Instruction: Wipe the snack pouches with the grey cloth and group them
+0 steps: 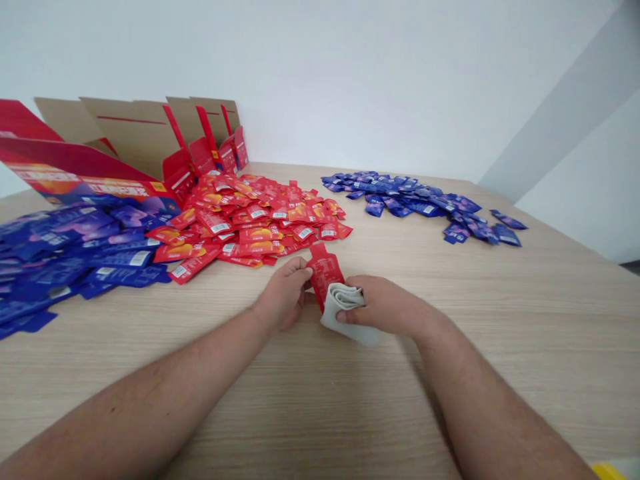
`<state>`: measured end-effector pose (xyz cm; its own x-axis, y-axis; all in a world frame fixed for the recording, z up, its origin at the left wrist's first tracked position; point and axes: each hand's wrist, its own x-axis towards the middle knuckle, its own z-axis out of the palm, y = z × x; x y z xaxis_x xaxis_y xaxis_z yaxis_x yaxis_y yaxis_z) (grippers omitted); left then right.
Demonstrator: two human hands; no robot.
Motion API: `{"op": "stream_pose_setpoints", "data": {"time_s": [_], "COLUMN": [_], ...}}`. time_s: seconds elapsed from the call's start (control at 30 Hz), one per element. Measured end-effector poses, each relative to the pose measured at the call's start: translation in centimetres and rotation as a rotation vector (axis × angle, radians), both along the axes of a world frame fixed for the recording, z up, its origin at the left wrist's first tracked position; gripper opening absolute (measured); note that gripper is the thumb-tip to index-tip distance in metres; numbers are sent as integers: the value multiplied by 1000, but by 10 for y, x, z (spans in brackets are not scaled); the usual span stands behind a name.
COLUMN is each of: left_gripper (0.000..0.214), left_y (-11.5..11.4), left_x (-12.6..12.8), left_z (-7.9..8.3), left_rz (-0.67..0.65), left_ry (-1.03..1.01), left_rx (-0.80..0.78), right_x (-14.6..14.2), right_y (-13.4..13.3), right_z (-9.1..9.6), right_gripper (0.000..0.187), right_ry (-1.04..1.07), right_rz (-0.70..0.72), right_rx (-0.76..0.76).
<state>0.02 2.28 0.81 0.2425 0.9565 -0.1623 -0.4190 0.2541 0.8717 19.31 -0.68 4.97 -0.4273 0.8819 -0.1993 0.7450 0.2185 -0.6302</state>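
My left hand (284,293) pinches the edge of a small red sachet (324,270), which stands up off the wooden table (320,400) in the middle. My right hand (383,305) grips a folded grey cloth (345,310) and presses it against the sachet's lower right side. Both hands are closed and rest close together on the tabletop. Just behind them lies a pile of red sachets (250,223).
A heap of blue sachets (70,247) covers the left side, and another spread of blue sachets (425,203) lies at the back right. Open red cardboard boxes (125,153) stand at the back left. A yellow object (607,471) shows at the bottom right corner.
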Motion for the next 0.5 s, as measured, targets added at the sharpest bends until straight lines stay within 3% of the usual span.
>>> {"op": "stream_pose_setpoints", "data": {"time_s": [0.07, 0.23, 0.37, 0.5], "left_gripper": [18, 19, 18, 17], "left_y": [2, 2, -3, -10], "left_x": [-2, -2, 2, 6], "left_z": [3, 2, 1, 0], "left_rz": [8, -55, -79, -157], "left_ry": [-21, -48, -14, 23], "left_rx": [-4, -3, -24, -26], "right_x": [9, 27, 35, 24], "right_y": [2, 5, 2, 4], "right_z": [2, 8, 15, 8], "right_gripper": [24, 24, 34, 32], "right_ry": [4, 1, 229, 243], "right_rz": [8, 42, 39, -99], "right_rx": [-87, -136, -227, -36]}}
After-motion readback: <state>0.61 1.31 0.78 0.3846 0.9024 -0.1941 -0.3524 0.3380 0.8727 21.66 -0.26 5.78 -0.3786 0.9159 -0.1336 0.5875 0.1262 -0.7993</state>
